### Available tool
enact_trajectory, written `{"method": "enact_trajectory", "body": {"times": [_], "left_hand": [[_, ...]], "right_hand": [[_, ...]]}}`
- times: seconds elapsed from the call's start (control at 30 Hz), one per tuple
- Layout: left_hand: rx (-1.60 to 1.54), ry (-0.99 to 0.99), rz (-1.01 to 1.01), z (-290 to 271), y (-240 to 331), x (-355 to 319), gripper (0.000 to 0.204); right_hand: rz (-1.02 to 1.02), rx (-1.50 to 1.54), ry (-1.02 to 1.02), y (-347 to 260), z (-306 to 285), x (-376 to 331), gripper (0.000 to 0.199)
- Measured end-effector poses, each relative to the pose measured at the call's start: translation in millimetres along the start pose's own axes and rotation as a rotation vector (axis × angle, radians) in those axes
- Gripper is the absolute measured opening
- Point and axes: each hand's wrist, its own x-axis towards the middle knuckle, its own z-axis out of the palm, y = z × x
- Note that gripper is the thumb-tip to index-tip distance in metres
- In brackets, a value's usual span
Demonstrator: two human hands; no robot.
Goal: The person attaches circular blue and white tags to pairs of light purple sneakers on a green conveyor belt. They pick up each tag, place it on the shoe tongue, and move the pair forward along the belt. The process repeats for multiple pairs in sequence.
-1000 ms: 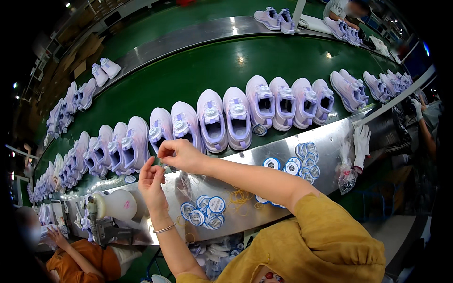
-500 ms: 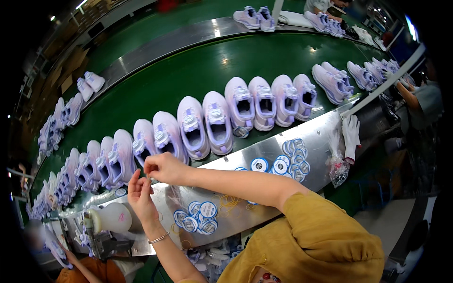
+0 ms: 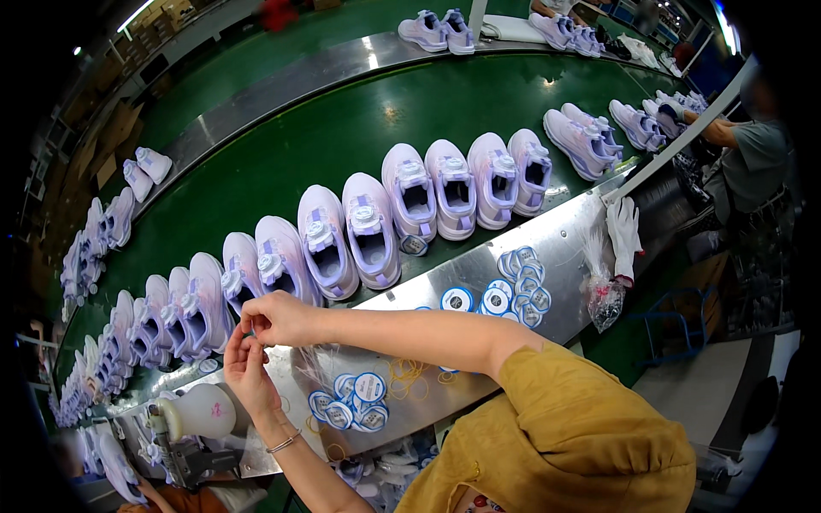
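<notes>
My left hand (image 3: 250, 376), with a thin bracelet at its wrist, is raised over the metal ledge with its fingers pinched together. Meeting it at the fingertips is my right hand (image 3: 278, 319), its forearm reaching across from the right, also pinched. Whatever lies between the fingers is too small to make out. Just beyond my hands stand pale lilac sneakers (image 3: 286, 244) with dial closures, in a long row. On the ledge near my right forearm are loose yellow loops (image 3: 405, 374) and a pile of round blue-and-white tags (image 3: 369, 387).
A green conveyor (image 3: 282, 145) carries the shoes. The metal ledge (image 3: 560, 256) holds more round tags (image 3: 528, 286). A white machine part (image 3: 205, 412) stands left of my arm. White gloves (image 3: 623, 235) and a plastic bag (image 3: 604, 299) hang right. A co-worker (image 3: 753, 154) sits beyond.
My hands stay together at the fingertips and show slightly farther left and lower. The whole scene has shifted left in view. At far right, the co-worker's arm has moved.
</notes>
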Motion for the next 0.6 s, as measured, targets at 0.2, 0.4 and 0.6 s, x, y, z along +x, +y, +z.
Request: {"method": "enact_trajectory", "body": {"times": [0.2,0.4,0.6], "left_hand": [[0.951,0.184,0.420,52.3,31.7,-17.4,0.042],[1.298,-0.359,0.730,127.1,47.1,-32.7,0.053],[1.535,-0.608,0.626,178.9,-11.2,14.5,0.043]], "right_hand": [[-0.308,-0.515,0.136,-28.3,-61.7,-47.0,0.017],[0.082,-1.430,0.428,-90.7,-245.8,-184.1,0.020],[0.348,-1.320,0.212,-18.9,-299.6,-217.9,0.024]]}}
